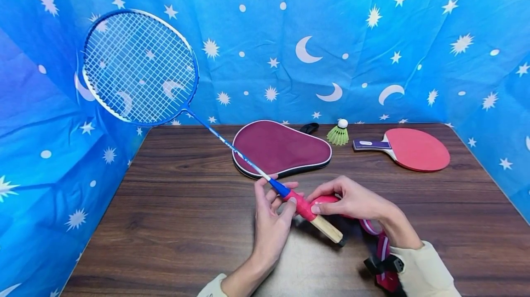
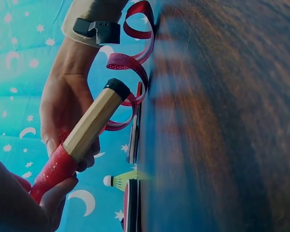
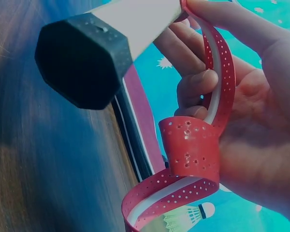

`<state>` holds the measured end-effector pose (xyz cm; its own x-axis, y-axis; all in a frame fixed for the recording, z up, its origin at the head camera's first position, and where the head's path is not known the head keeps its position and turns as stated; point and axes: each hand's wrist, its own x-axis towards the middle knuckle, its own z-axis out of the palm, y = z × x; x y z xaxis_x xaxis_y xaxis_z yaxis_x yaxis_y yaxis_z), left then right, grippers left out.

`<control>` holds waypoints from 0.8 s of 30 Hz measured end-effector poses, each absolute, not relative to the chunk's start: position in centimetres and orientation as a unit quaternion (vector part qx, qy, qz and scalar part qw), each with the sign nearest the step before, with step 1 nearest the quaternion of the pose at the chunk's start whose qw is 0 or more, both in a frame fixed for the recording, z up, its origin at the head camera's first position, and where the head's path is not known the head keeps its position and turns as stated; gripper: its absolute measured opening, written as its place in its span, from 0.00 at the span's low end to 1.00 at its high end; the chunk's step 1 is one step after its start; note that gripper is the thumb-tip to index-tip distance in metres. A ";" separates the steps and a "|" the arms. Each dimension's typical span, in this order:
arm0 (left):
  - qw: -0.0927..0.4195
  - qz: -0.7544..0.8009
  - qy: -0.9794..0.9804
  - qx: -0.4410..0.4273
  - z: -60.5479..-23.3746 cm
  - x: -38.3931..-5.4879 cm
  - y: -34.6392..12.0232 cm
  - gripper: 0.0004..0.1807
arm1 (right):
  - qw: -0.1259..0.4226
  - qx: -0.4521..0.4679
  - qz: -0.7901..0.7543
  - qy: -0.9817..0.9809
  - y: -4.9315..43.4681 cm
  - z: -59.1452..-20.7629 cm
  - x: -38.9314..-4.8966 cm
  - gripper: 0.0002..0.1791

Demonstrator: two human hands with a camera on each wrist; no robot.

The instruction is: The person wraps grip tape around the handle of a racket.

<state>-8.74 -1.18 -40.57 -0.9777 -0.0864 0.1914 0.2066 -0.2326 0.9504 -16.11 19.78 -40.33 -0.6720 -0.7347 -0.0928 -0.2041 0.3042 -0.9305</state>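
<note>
A blue and white badminton racket (image 1: 279, 187) slants across the head view, its strung head raised at the upper left. My left hand (image 1: 271, 225) holds its handle, fingers and thumb around the part wrapped in red tape. Below the wrap, pale wood (image 1: 327, 229) shows down to a black end cap (image 3: 77, 63). My right hand (image 1: 358, 200) pinches perforated red grip tape (image 3: 191, 145) right at the lower edge of the wrap. From those fingers the loose tape, with a pale stripe on its inner side, hangs in curls toward the right forearm.
Behind the hands lies a maroon paddle case (image 1: 277, 147) with white piping. A yellow-green shuttlecock (image 1: 338, 135) and a red table tennis paddle (image 1: 420, 149) are to its right on the dark wooden table (image 1: 178, 223). Blue star-and-moon cloth (image 1: 256, 25) hangs around the table.
</note>
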 end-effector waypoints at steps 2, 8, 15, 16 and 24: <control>0.094 -0.779 -0.618 -0.052 -40.6 -8.7 -1.2 0.29 | 0.263 -0.308 -0.502 0.764 19.8 -40.3 -16.1 0.12; 0.083 -0.767 -0.634 -0.055 -40.6 -8.7 -1.1 0.34 | 0.253 -0.321 -0.501 0.763 19.7 -40.1 -16.0 0.12; 0.051 -0.750 -0.659 -0.021 -40.8 -8.7 -1.2 0.40 | 0.227 -0.331 -0.511 0.761 19.6 -40.1 -15.9 0.11; 0.045 -0.750 -0.660 -0.017 -40.8 -8.7 -1.3 0.41 | 0.225 -0.332 -0.512 0.759 19.6 -40.1 -15.9 0.11; 0.042 -0.741 -0.670 -0.007 -40.5 -8.8 -1.4 0.44 | 0.219 -0.335 -0.531 0.747 19.6 -39.9 -15.9 0.11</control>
